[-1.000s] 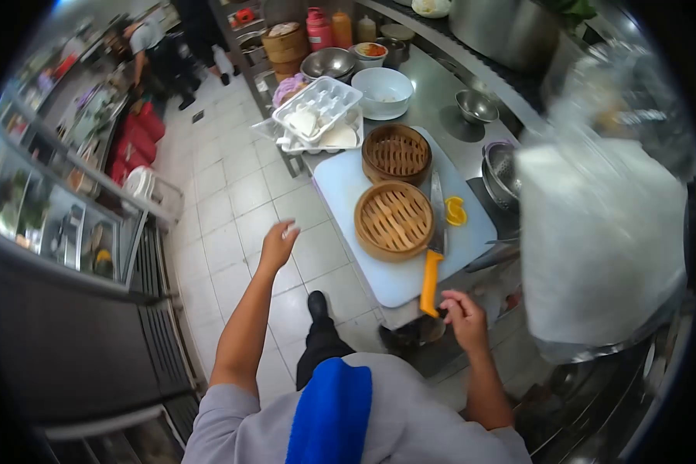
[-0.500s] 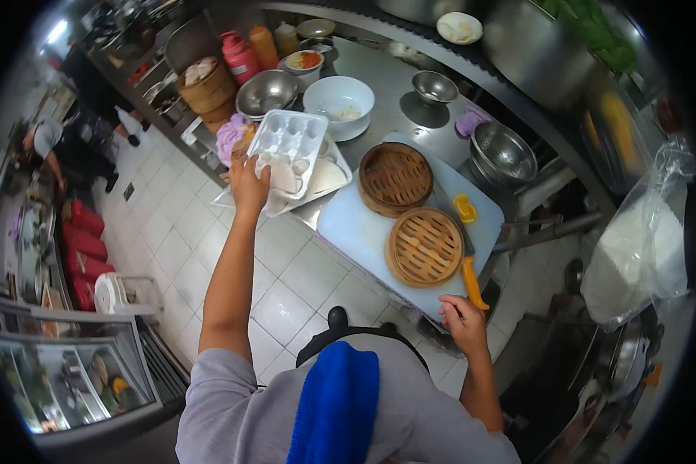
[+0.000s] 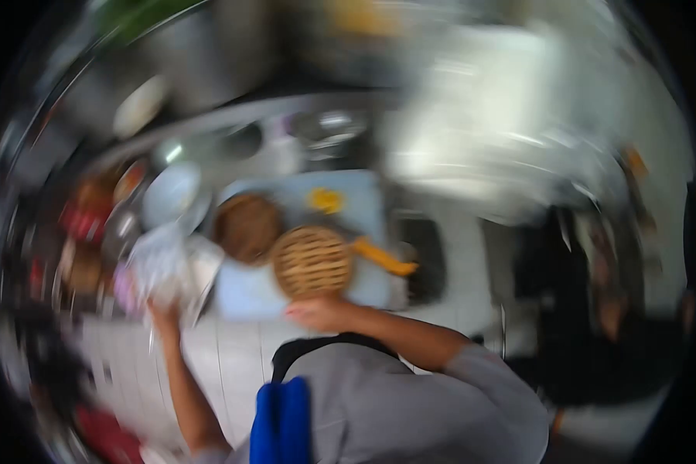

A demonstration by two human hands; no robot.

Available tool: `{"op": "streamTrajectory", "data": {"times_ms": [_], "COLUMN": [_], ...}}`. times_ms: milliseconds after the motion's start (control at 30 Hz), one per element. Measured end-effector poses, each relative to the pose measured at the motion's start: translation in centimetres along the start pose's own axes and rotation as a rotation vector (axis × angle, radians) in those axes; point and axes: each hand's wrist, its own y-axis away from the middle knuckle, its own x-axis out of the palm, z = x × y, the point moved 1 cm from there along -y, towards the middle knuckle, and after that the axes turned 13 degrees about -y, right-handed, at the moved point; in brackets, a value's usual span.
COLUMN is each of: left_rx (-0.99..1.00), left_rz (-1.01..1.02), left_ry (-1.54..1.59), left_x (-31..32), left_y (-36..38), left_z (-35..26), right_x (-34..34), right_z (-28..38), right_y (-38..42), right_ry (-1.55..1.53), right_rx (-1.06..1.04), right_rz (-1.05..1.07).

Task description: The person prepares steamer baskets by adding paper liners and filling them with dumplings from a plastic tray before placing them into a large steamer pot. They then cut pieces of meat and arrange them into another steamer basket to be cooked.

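The whole view is smeared by motion. On the left, my left hand (image 3: 165, 309) is at the near edge of a white plastic tray (image 3: 161, 259); its fingers are too blurred to show a grip. My right hand (image 3: 321, 312) is at the near rim of a round bamboo steamer (image 3: 312, 261) with a slatted surface; its finger shape is smeared. A second, darker bamboo steamer (image 3: 247, 226) sits just behind and left. Both are on a pale cutting board (image 3: 363, 193). Right of them lies a knife with an orange handle (image 3: 384, 256).
Yellow pieces (image 3: 325, 200) lie on the board behind the steamers. A white bowl (image 3: 172, 193) stands behind the tray. A large whitish plastic bag (image 3: 472, 116) looms at the upper right. Metal bowls (image 3: 329, 127) are behind the board.
My view has swung to the right, so the board and tray appear further left. My right hand has moved from beside the knife handle to the front of the slatted steamer.
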Motion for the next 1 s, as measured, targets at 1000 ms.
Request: {"op": "streamTrajectory", "data": {"times_ms": [1000], "left_rx": [0.482], "left_rz": [0.400], "left_ry": [1.027], "left_x": [-11.4], "left_y": [-4.8], "left_z": [-17.3], "right_x": [9.3], "right_z": [6.0], "right_y": [-13.9], "right_ry": [-0.385], "right_rx": [0.184], "right_rz": [-0.470]}}
